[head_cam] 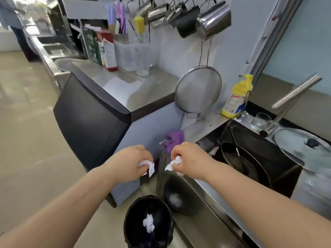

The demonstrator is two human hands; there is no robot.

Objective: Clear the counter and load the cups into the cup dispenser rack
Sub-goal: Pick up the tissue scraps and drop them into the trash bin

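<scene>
so both hands reach out over the floor beside the sink. the left hand [131, 159] has its grip clenched on a crumpled white tissue [148, 167], a corner of it hanging below the fingers. the right hand [189, 158] is likewise clenched on a second white tissue scrap [173, 163], pinched at the fingertips. the two hands are near each other but apart, with a purple cloth [174, 139] showing between and behind them at the edge of the steel worktop [200, 127].

below the hands stands a black waste bin [148, 222] on the floor, with a white wad of tissue [149, 223] lying inside. just beside it a second dark round shape with a white blur shows on the steel cabinet front; it may be a reflection, i cannot tell.

to the right the sink [254, 158] holds a dark pan [241, 161]. a glass lid [304, 149] rests at the sink's far side, and a clear drinking glass [260, 121] stands near the faucet [295, 92]. a yellow dish soap bottle [236, 97] stands against the wall, next to a hanging mesh strainer [198, 89]. metal pitchers [213, 20] hang higher up. on the raised worktop [136, 90] stand cartons [105, 49] and a clear bin [132, 54]. no cup dispenser rack is identifiable.
</scene>
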